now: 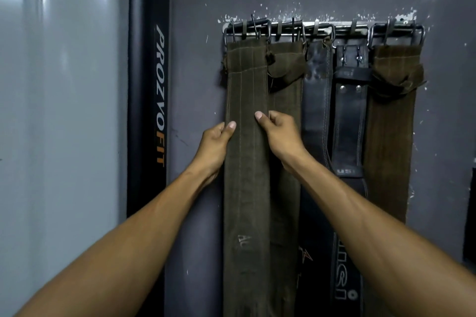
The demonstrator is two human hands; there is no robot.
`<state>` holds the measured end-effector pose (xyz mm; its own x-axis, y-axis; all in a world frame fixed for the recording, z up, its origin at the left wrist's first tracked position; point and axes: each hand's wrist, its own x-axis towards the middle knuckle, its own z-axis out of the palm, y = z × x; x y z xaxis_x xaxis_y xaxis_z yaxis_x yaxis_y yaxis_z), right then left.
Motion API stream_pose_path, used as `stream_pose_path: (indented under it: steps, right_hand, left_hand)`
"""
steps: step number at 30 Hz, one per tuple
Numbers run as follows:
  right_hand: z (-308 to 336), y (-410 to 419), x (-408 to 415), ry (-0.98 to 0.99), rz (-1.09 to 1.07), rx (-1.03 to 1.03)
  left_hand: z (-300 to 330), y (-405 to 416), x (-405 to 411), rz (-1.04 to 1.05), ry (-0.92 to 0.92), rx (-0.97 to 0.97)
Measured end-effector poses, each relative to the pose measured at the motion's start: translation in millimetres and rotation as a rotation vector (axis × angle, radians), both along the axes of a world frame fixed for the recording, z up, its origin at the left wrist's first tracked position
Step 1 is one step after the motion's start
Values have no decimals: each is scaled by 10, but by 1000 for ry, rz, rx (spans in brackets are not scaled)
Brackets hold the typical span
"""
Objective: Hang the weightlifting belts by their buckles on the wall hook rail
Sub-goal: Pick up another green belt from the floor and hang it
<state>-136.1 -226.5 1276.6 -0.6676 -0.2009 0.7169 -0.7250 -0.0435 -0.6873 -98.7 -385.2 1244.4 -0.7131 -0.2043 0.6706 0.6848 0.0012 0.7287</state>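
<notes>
While five belts hang by their buckles from the hook rail (323, 29), your left hand (215, 148) and right hand (279, 135) pinch opposite edges of the leftmost olive belt (246, 162), thumbs in front, flat against the grey wall (195, 85).

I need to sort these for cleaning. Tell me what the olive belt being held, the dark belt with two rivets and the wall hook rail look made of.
Olive belt: likely suede, matte napped surface with pale stitch lines. Dark riveted belt: probably smooth leather, slight sheen. Wall hook rail: bare metal, glinting silver-grey.
</notes>
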Motion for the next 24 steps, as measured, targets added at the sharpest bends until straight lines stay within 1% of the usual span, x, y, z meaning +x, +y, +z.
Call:
stream_pose_path:
  steps: [1,3,6,7,10,12,14,16,18,21,23,24]
  right_hand:
    - [-50,20,19,-15,30,-19]
    - [-210,50,68,-32,82,2]
    - [-596,99,50,-41,17,52]
    - [-687,117,43,-56,7,36]
    - [-860,175,107,-128,112,-46]
    - [-1056,240,202,-168,163,1]
    - [-1369,320,259,-189,140,36]
    - [-1626,382,302,-236,135,-18]
    - [-1791,433,362,-300,178,-48]
    - [-2076,523,469,-350,259,55]
    - [-2267,623,506,-329,239,130]
    - [-2331,670,498,-346,241,124]
  left_hand:
    - [-3,10,32,-28,8,23]
    - [-112,41,103,-86,-33,27]
    - [-613,100,168,-8,-163,-38]
    - [-735,123,181,14,-166,-15]
    - [-812,215,281,-14,-111,92]
    - [-952,275,372,-54,-163,65]
    - [-1294,332,456,-25,-231,19]
    - [-1629,376,524,31,-273,12]
    - [-1829,426,584,29,-314,60]
    - [-2091,533,692,19,-380,67]
    - [-2311,629,785,23,-410,92]
    - [-2403,676,844,27,-418,117]
